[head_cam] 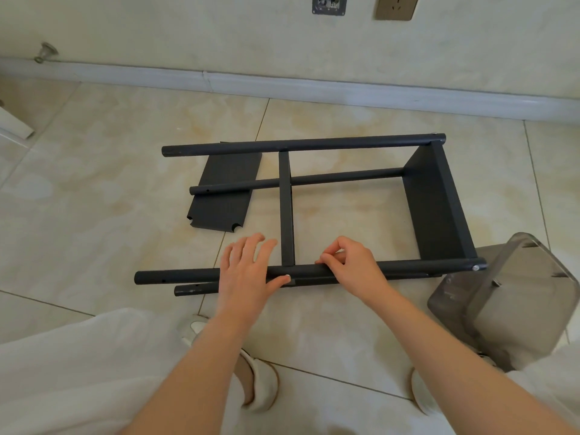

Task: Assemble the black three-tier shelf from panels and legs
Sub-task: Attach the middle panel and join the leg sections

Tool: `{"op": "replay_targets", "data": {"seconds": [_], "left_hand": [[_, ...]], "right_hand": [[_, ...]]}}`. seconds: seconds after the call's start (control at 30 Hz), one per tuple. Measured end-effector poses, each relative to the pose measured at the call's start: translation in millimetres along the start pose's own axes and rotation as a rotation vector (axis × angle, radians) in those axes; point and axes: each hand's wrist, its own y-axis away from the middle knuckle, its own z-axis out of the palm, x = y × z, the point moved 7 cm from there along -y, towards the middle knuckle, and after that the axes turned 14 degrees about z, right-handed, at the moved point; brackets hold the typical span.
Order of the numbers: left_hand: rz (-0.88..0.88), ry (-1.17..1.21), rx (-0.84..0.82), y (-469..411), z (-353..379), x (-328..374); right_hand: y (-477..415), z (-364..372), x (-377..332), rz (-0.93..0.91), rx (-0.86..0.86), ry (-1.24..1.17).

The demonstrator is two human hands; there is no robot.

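Progress was roughly two thirds, I'd guess: the half-built shelf (345, 175) lay on its side on the tile floor (110, 215), running left to right in the middle of the shot. An end panel (439, 208) sat fixed at the right ends of the legs, and a middle panel (286, 196), seen edge-on, spanned from the far leg (301, 144) to the near leg (423, 267). Two more legs were in there too, a back leg (238, 186) and a lower leg (194, 290) just under the near one. The third, loose panel (224, 189) lay flat on the floor at the left end beneath the back leg, not attached, so that tier was still left to do. The left ends of the legs stuck out bare with their holes showing. My left hand (248, 271) rested across the near leg with fingers straight and spread, thumb against the tube. My right hand (354, 265) had its fingers curled, pinching at the top of the near leg just right of the middle panel; whether a screw was between the fingertips was too small to tell. Room-wise, there was plenty of open floor to the left and between the far leg and the skirting board (282, 86). The right side was tight, with a grey translucent bin (508, 296) just beside the shelf's near right corner, maybe touching. My slippers (260, 381) were near the lower leg, so standing it up looked easiest toward the left.
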Motion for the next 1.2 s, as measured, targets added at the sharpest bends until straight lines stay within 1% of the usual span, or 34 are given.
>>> {"op": "replay_targets", "data": {"seconds": [0.1,0.23,0.33,0.43,0.53,0.73,0.9,1.03,1.2], "left_hand": [[0.126,0.086,-0.189,-5,20,-3],[0.275,0.01,-0.321,-7,35,-7],[0.392,-0.057,-0.337,-12,36,-4],[0.441,-0.047,-0.323,-22,31,-8],[0.479,-0.078,-0.354,-29,32,-15],[0.456,0.046,-0.354,-13,49,-17],[0.421,0.135,-0.349,-8,56,-18],[0.402,0.187,-0.326,-7,55,-18],[0.382,0.272,-0.324,-7,55,-19]], "right_hand": [[-5,-1,0,0.037,-0.006,0.031],[-12,0,-1,0.065,-0.065,0.084],[-17,1,-3,0.081,-0.113,0.128],[-23,0,-5,0.093,-0.17,0.183],[-29,0,-7,0.104,-0.232,0.234],[-38,19,-2,0.097,-0.301,0.286],[-48,28,-5,0.052,-0.264,0.241],[-57,43,-7,0.028,-0.346,0.327],[-66,60,-18,-0.062,-0.478,0.371]]}}
